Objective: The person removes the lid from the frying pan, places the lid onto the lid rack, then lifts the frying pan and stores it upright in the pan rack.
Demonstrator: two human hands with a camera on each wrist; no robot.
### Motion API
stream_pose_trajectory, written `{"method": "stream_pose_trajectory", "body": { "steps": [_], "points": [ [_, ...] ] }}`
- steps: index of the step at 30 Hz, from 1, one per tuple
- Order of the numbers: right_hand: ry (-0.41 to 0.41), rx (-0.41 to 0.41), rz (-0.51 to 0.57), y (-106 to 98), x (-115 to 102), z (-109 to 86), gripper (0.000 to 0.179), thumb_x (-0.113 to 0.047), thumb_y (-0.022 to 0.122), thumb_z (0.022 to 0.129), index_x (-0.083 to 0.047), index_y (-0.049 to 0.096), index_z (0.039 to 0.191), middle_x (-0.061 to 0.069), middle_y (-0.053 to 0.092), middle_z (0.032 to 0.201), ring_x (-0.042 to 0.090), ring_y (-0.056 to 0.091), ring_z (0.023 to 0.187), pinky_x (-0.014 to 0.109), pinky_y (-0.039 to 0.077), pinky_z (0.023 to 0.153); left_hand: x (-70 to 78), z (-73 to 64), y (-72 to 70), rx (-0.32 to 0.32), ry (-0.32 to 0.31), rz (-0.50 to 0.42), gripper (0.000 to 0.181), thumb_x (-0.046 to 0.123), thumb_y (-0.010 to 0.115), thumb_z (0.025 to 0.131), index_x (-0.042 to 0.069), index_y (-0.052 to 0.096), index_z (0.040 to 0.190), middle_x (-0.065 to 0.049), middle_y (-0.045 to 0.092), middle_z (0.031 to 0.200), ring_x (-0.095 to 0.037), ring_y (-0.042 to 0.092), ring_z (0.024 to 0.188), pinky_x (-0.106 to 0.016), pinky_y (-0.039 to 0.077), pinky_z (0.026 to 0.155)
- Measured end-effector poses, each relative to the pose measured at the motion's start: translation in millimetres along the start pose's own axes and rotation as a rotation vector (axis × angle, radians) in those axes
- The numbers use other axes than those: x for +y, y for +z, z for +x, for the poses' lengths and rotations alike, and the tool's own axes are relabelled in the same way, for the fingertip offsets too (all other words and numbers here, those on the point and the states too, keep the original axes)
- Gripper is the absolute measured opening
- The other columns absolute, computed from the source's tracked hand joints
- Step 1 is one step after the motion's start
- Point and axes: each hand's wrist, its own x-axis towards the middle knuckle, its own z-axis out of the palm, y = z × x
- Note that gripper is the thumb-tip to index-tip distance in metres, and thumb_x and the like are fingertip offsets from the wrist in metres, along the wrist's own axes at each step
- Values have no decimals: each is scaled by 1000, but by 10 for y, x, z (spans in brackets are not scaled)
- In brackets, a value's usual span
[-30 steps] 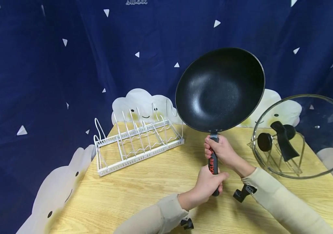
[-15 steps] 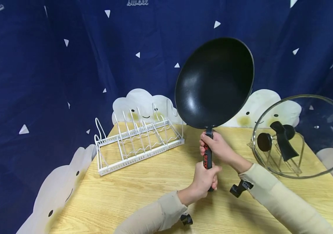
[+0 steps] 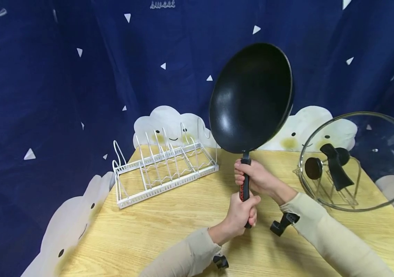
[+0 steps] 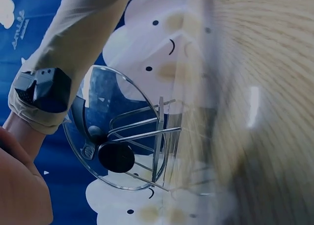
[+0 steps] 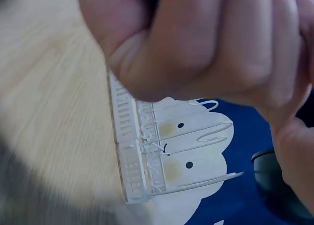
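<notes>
A deep black wok (image 3: 252, 98) stands tilted up over the table, its dark hollow turned toward the left and its handle (image 3: 245, 181) pointing down. My right hand (image 3: 257, 177) grips the upper part of that handle, just below the metal neck. Lower down, my left hand (image 3: 240, 211) wraps the end of it, close beneath the right one, so most of the grip is covered. Red lettering shows between the two hands. In the right wrist view, curled fingers fill the top and a dark edge of the wok (image 5: 282, 183) appears at the lower right.
A white wire rack (image 3: 166, 177) with upright dividers stands on the wooden table (image 3: 148, 234) at the left. At the right, a glass lid (image 3: 387, 165) with a black handle leans upright in a small metal stand (image 3: 358, 181). A dark blue curtain (image 3: 62, 84) hangs behind.
The wok has shifted a little left and upward and turned about its handle, so its hollow faces further left and looks narrower. Both hands moved along with it, keeping their grip.
</notes>
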Motion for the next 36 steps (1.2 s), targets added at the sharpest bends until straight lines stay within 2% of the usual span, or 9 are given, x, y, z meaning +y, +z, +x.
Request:
{"method": "stream_pose_trajectory", "body": {
  "steps": [5,8,13,16,21,26,31,36],
  "points": [
    [-26,37,-95,61,31,26,16,-5,37,102,-6,35,86,-4,39,65,6,44,54,18,41,54,-14,-11,-58,-38,26,10,34,12,57,88,10,40,59,7,35,37,-5,38,27,-22,35,29],
    [-47,63,-143,96,41,41,15,-5,38,101,-6,36,86,-4,39,64,5,43,53,18,41,53,-20,-11,-86,-32,45,26,36,16,58,89,9,40,58,7,36,37,-5,39,28,-22,36,30],
    [-41,106,-223,135,51,60,15,-7,40,101,-5,36,86,-2,39,65,7,43,53,20,41,53,-21,-33,-92,47,33,75,33,18,60,88,9,45,60,7,40,40,-4,42,31,-22,39,33],
    [-24,138,-329,134,67,65,18,-7,41,100,-5,36,82,0,41,63,10,44,52,22,41,52,-21,-56,-93,96,1,108,26,15,60,87,10,48,64,4,45,45,-5,45,35,-22,43,37],
    [-16,164,-514,164,91,87,21,-9,44,98,-3,38,79,4,43,58,13,46,50,25,43,50,-16,-64,-110,107,-33,131,29,13,58,88,10,47,60,4,44,46,-6,45,36,-22,44,40],
    [9,174,-580,220,80,118,19,-10,46,97,-2,40,81,5,44,58,14,47,49,25,43,50,-37,-53,-120,127,14,143,36,13,56,89,10,44,56,4,41,43,-7,43,34,-23,43,37],
    [43,165,-619,253,95,154,21,-12,48,98,-1,40,82,5,45,59,14,47,50,25,42,49,-66,-79,-139,108,83,124,33,11,54,91,9,43,60,2,42,45,-8,44,35,-23,43,37],
    [75,132,-682,292,105,199,25,-14,46,99,-2,43,78,5,47,58,14,48,50,26,42,48,-52,-118,-155,98,85,63,31,12,52,92,10,44,63,2,42,48,-8,46,37,-24,45,39]
  ]
}}
